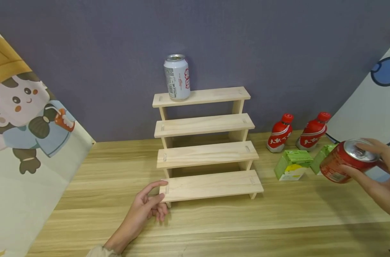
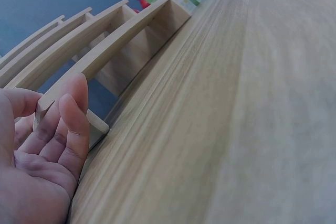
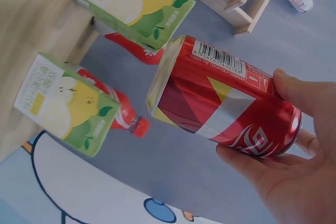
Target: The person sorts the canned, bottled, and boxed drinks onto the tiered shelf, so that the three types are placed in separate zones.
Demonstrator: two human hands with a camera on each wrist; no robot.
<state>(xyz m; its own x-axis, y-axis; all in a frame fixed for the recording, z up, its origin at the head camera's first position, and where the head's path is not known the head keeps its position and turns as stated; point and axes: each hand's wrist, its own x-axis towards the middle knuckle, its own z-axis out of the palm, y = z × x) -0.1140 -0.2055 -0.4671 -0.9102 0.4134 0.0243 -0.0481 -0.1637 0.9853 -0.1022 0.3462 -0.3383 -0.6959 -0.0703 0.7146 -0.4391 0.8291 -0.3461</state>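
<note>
A red soda can (image 1: 342,164) is in my right hand (image 1: 382,171), held above the table at the right by its top end. In the right wrist view the can (image 3: 226,98) lies tilted, its barcode showing, fingers and thumb around it. My left hand (image 1: 146,205) grips the left end of the lowest board of a four-step wooden display shelf (image 1: 211,187). The left wrist view has the thumb and fingers (image 2: 73,124) about that board's end. On the top step, at its left, stands a white can (image 1: 177,78) upright.
Two red bottles (image 1: 279,134) (image 1: 313,132) stand right of the shelf near the back wall. In front of them are two green cartons (image 1: 292,166) (image 3: 65,103). A grey wall (image 1: 117,71) rises behind, and printed panels (image 1: 31,125) flank both sides.
</note>
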